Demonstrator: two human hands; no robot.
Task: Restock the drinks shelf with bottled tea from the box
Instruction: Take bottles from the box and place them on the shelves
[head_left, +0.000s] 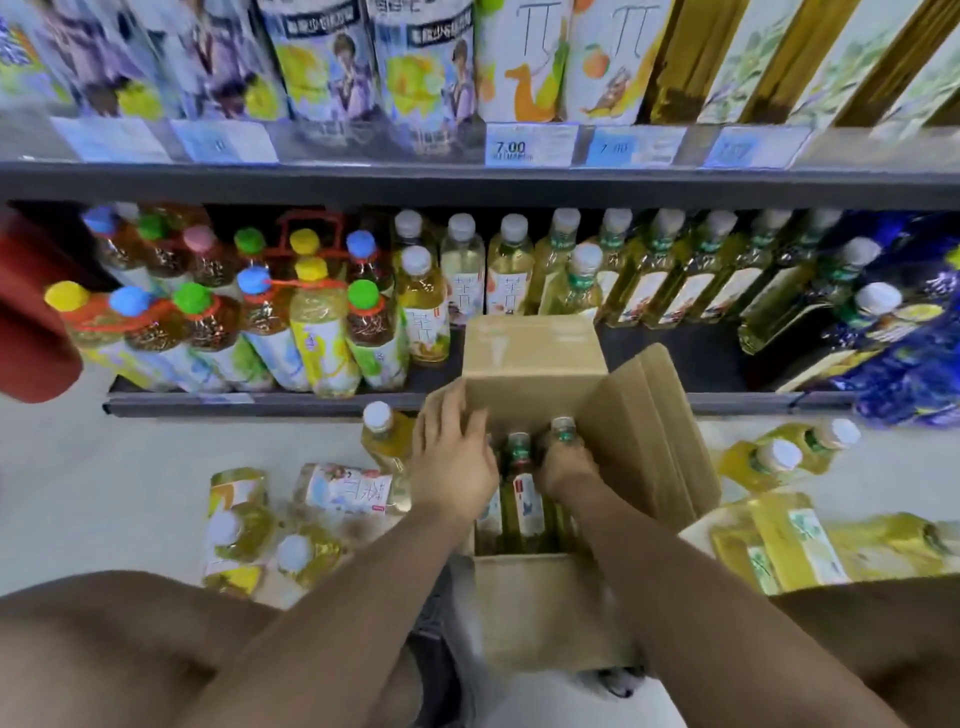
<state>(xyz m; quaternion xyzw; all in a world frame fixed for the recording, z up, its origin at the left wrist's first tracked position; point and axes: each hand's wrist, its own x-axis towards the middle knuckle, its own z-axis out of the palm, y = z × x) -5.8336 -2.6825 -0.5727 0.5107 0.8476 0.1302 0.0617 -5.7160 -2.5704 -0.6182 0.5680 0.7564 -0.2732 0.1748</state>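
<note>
bare legs (104, 649) are seen nearest, low in the frame, and the box (535, 608) is set on the floor between them. at the left, loose bottles (343, 488) are laid on the floor just beside the box. the left hand (452, 452) is rested on the box's left flap, fingers relaxed and spread, with nothing clasped. inside the open box, tea bottles (519, 483) are packed upright. the right hand (563, 467) is curled round the neck of one bottle (563, 423), its cap showing above the fingers. further right, more bottles (779, 457) are strewn on the floor.

the step in hand is judged to be the lifting of a bottle from the box. next, the bottle would need to be drawn straight up, clear of its neighbours and the flaps, then stood upright on the bare patch of shelf (675, 353) behind the box.
</note>
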